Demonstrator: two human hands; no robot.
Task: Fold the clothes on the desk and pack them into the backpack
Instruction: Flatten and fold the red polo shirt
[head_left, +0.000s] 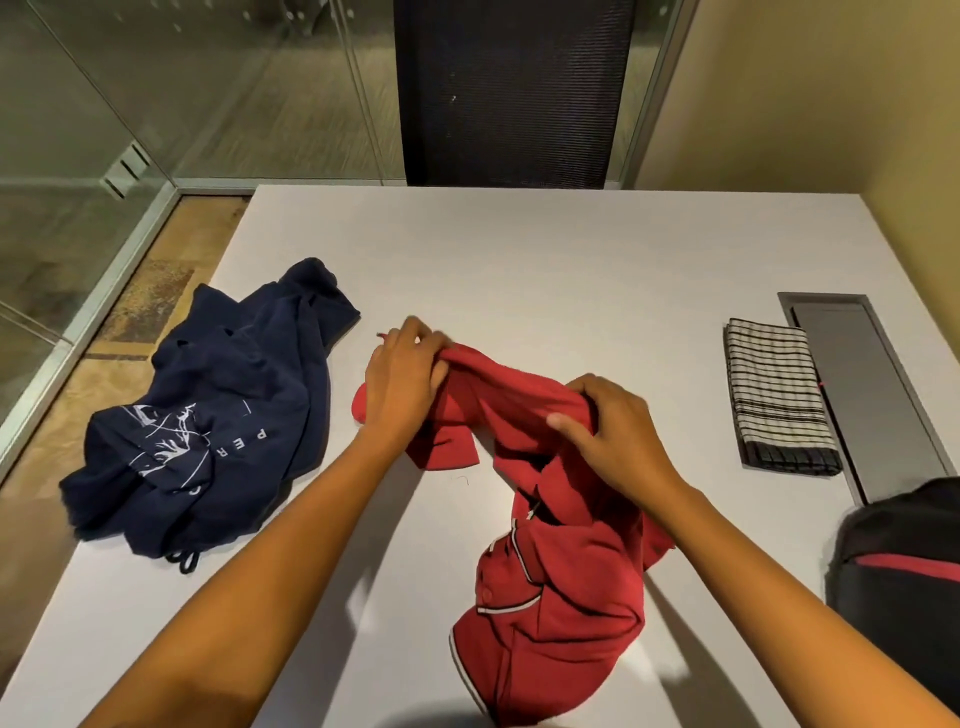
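Red shirt (550, 587): polo type, white piping at collar and placket. It lies crumpled in the middle of the tabletop (519, 249), collar end nearest the person.

Both hands are on its far end.
- Left hand (402, 371): fingers curled round a bunched ridge of red cloth at the shirt's far-left corner.
- Right hand (608, 431): fingers and thumb curled over the same ridge further right, with cloth gathered under the palm.
- Between the hands the fabric is lifted into a loose roll. The rest trails toward the person, rumpled.

Left of the red shirt, apart from it: navy shirt (218, 421) with white print, heaped and unfolded, part of it spilling over the tabletop's left edge.

Right of the red shirt, well apart: checked cloth (776, 400), folded into a neat rectangle, just beside a grey hatch (862, 389) set in the surface.

Right of the red shirt and nearer the person, at the frame's edge: backpack (904, 587), black with a red stripe. Only part of it shows; cannot tell whether it is open or what is inside.

Progress, as I judge it: early.
- One piece looks folded, and nothing is visibly packed.
- The red shirt seems to be at the straightening-out stage, with no fold laid yet.
- Left to do: flatten and fold the red shirt, fold the navy shirt, then load every piece into the backpack.
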